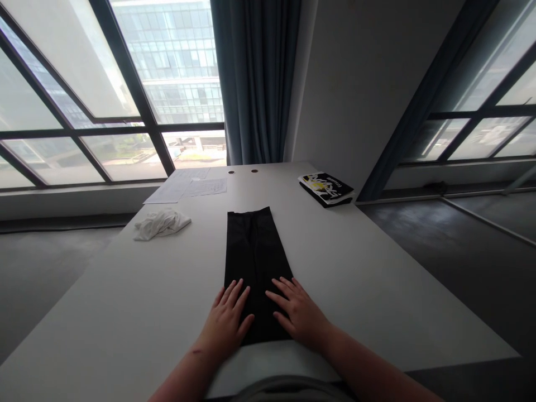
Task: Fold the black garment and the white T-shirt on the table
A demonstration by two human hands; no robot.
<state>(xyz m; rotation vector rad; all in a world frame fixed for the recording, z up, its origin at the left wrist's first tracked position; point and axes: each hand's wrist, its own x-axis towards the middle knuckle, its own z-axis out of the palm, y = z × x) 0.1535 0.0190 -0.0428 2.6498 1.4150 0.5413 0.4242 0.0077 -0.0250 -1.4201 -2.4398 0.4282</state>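
Head view: left hand [228, 319] and right hand [300, 310], fingers apart, could crease black cloth [257, 254] by table's [355, 290] near edge if pressing unevenly.

A black, matte piece of cloth [259, 251] lies flat on the white table [368, 290], folded into a long, narrow shape that stretches away from the near side. Its sides run fairly straight, its far edge dips slightly in the middle, and soft creases run lengthwise from that end.
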